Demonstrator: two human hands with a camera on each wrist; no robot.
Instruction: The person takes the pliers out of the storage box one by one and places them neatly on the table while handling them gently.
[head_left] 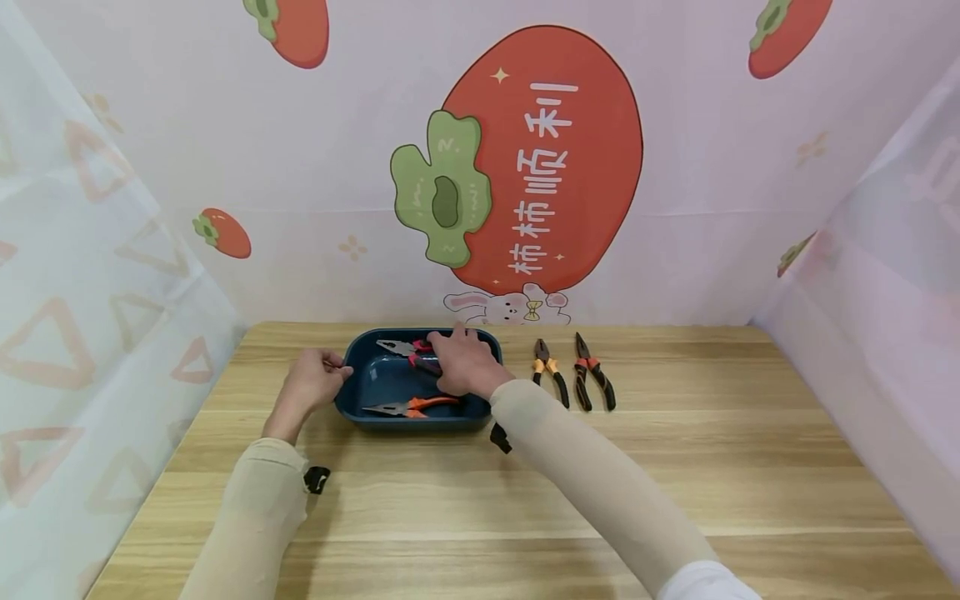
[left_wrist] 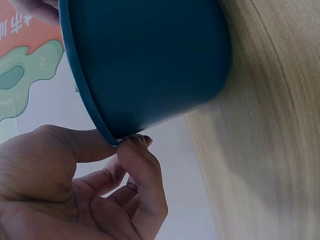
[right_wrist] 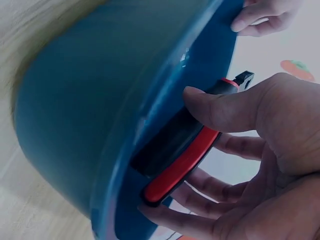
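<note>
A dark blue plastic basin stands toward the back left of the table. My left hand pinches its left rim between thumb and fingers, the rim's corner showing between them in the left wrist view. Inside the basin, my right hand grips a pair of pliers with red and black handles, thumb on one side and fingers on the other. The metal head of these pliers points left in the head view. Orange-handled pliers with a long pointed nose lie along the basin's front side.
Right of the basin, pliers with yellow and black handles lie on the wooden table. Beside them are needle-nose pliers with orange-red and black handles. A printed cloth hangs behind the table.
</note>
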